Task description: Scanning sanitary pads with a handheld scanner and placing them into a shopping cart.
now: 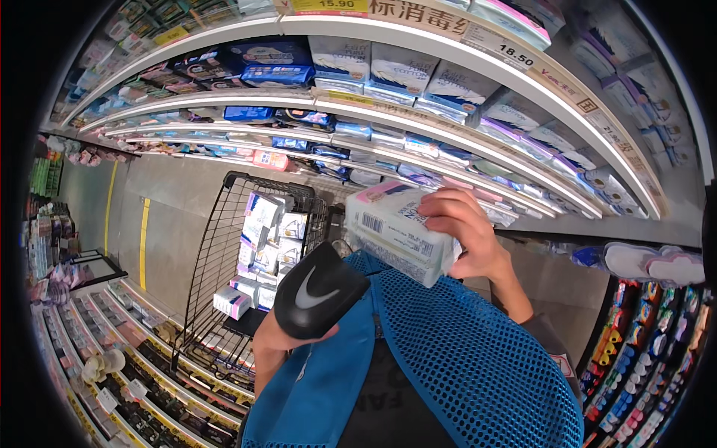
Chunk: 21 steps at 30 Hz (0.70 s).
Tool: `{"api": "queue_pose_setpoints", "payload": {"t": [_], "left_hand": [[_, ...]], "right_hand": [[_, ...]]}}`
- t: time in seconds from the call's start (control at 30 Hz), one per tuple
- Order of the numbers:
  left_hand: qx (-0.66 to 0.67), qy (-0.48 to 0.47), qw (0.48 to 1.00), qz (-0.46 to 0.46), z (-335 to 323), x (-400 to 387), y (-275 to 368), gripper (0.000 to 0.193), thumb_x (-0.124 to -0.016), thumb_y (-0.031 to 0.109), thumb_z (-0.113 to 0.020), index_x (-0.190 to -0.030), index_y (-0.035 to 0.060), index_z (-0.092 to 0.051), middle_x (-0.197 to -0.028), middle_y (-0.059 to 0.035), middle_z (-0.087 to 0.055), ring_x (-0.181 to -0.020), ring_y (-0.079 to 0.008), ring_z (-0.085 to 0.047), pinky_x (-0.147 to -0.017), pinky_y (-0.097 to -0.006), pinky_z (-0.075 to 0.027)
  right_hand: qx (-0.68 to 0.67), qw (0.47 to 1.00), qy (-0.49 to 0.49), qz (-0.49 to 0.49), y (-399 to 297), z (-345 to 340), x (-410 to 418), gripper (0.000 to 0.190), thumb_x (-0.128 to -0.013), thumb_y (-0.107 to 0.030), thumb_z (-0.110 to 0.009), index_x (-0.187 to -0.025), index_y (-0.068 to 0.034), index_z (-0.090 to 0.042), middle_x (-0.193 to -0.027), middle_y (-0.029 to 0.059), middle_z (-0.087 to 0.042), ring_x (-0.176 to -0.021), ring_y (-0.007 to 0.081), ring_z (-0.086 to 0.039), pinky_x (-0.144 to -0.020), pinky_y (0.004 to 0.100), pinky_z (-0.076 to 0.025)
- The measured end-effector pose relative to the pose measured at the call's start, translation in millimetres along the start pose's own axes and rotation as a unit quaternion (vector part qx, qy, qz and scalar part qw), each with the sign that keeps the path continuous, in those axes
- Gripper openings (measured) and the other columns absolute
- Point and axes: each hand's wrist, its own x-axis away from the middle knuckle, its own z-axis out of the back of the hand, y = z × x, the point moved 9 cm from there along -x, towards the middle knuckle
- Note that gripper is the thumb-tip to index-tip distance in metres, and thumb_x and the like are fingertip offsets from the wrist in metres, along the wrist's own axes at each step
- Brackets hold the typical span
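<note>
My right hand (462,229) grips a white soft plastic pack (392,227) with a pink corner and a barcode, held tilted in front of my chest. The pack looks like sanitary pads. My left hand (297,337) is mostly hidden behind a black piece with a Nike swoosh (316,294); whether it holds anything cannot be seen. To the left of the pack, a black wire shopping cart (210,246) contains several similar white packs (260,210), some stacked at its far end. One smaller white-and-pink pack (231,302) lies nearer me in the cart.
Curved by the lens, white-edged shelves (476,47) run across the front, stocked with white cotton packs (400,67) and blue packs (277,61). Low shelves (140,358) stand at left, beside floor (162,224) with yellow lines. Racks of colourful goods (633,358) stand at right.
</note>
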Motion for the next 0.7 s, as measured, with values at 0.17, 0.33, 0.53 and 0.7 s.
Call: {"api": "queue_pose_setpoints", "payload": {"t": [0.17, 0.33, 0.53, 0.7], "left_hand": [[0.083, 0.09, 0.974, 0.191, 5.3, -0.1, -38.3, 0.057, -0.062, 0.001, -0.077, -0.113, 0.0015, -0.052, -0.103, -0.0028, -0.058, -0.094, -0.0097, -0.049, -0.083, -0.0239, -0.039], [0.101, 0.089, 0.977, 0.163, 6.0, 2.2, -44.1, 0.058, -0.063, 0.002, -0.076, -0.115, 0.0018, -0.05, -0.103, -0.0031, -0.058, -0.096, -0.0096, -0.049, -0.085, -0.0246, -0.039], [0.067, 0.124, 0.988, 0.063, 14.2, 8.8, -30.4, 0.074, -0.061, 0.006, -0.078, -0.125, 0.0018, -0.041, -0.11, -0.0089, -0.056, -0.1, -0.0139, -0.051, -0.088, -0.028, -0.04], [0.066, 0.114, 0.989, 0.073, 21.7, 16.8, -59.2, 0.071, -0.063, 0.015, -0.079, -0.123, 0.0012, -0.043, -0.112, -0.0097, -0.055, -0.104, -0.0155, -0.049, -0.092, -0.0289, -0.038]], "right_hand": [[0.144, 0.985, -0.07, 0.067, -15.5, -18.6, 3.8, 0.032, -0.061, -0.008, -0.061, -0.093, -0.012, -0.064, -0.106, 0.0027, -0.058, -0.102, 0.0211, -0.052, -0.093, 0.043, -0.036], [0.126, 0.986, -0.087, 0.073, -16.2, -25.0, 1.2, 0.03, -0.062, -0.009, -0.061, -0.092, -0.01, -0.064, -0.106, 0.0043, -0.058, -0.104, 0.0225, -0.051, -0.094, 0.0433, -0.035], [0.068, 0.991, -0.106, 0.046, -0.3, -40.3, -3.9, 0.039, -0.059, -0.011, -0.069, -0.097, -0.004, -0.061, -0.107, 0.0117, -0.057, -0.103, 0.0284, -0.053, -0.09, 0.0423, -0.039], [-0.134, 0.948, 0.026, -0.289, 85.9, -73.8, 33.3, 0.071, -0.059, -0.011, -0.078, -0.119, 0.001, -0.043, -0.109, 0.0145, -0.055, -0.105, 0.0247, -0.052, -0.092, 0.034, -0.039]]}}
